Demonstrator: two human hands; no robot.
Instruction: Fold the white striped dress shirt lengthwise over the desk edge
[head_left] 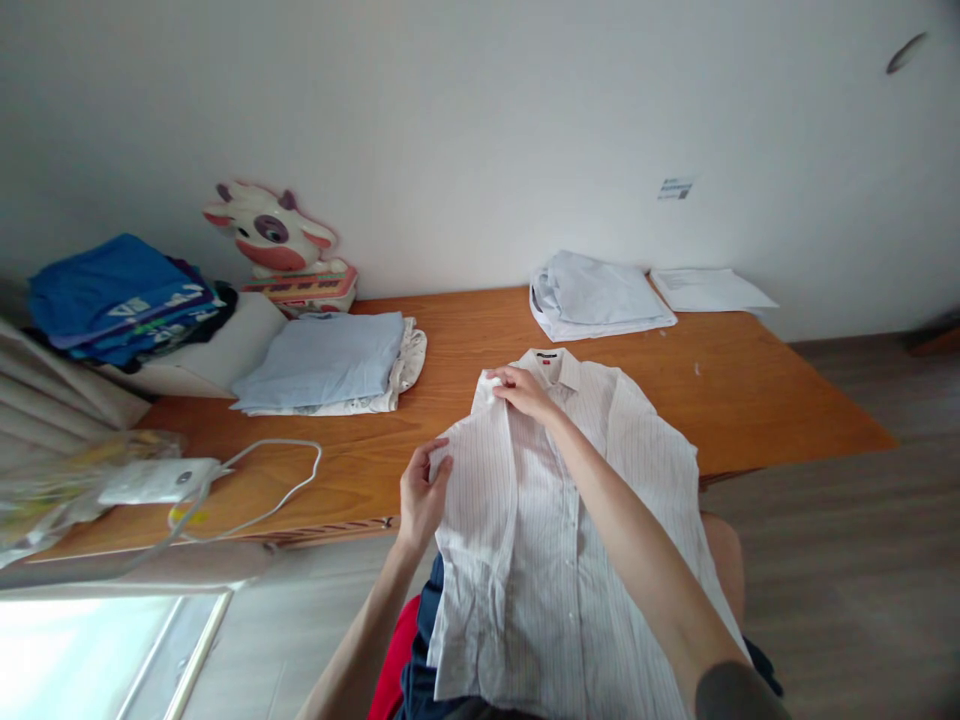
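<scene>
White with thin stripes, the shirt (555,520) is lying front up, its collar end resting on the near edge of the desk (465,340) and its lower part hanging off toward the person's lap. The left hand (422,492) is pinching the shirt's left edge, its grip closed on the fabric between thumb and fingers. The right hand (523,389) is reaching across the shirt and pressing down at the left shoulder just beside the collar, fingers curled onto the cloth, gripping it. Farther back on the desk, a folded light blue garment (322,360) is lying to the left and a folded pale shirt (600,295) to the right, with papers (709,288) beside it. A white cable (277,480) is looping near the desk's left front edge.
</scene>
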